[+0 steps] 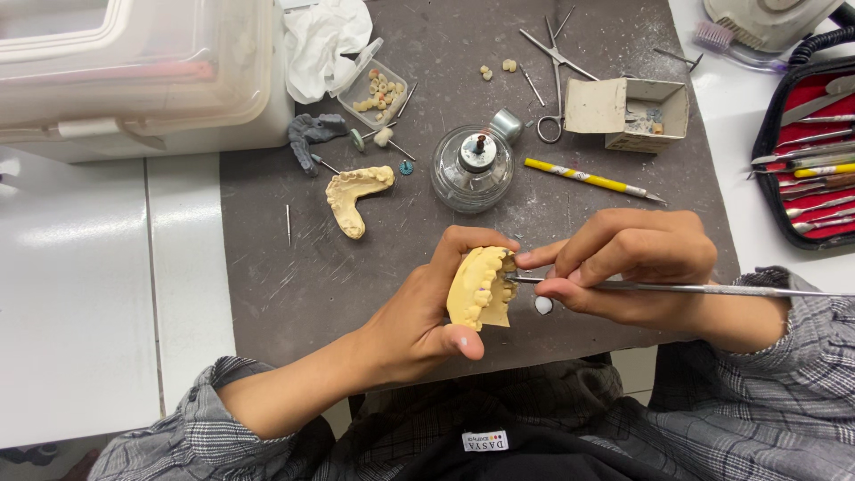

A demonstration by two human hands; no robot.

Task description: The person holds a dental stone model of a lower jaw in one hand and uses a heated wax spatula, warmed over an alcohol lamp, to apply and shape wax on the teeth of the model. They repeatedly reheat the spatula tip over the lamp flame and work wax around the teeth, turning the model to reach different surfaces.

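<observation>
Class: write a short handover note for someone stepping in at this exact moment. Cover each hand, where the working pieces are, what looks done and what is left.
Left hand: grips the yellow dental cast over the grey work mat, teeth side toward the right hand.
Right hand: holds a thin metal carving instrument like a pen, tip at the cast's teeth.
Nearby: second yellow cast lying on the mat, glass spirit lamp unlit, yellow-handled tool, scissors, tray of small teeth.
Done: cast picked up, instrument tip placed.
Left: work at the teeth looks unfinished; how far along cannot be told.
</observation>
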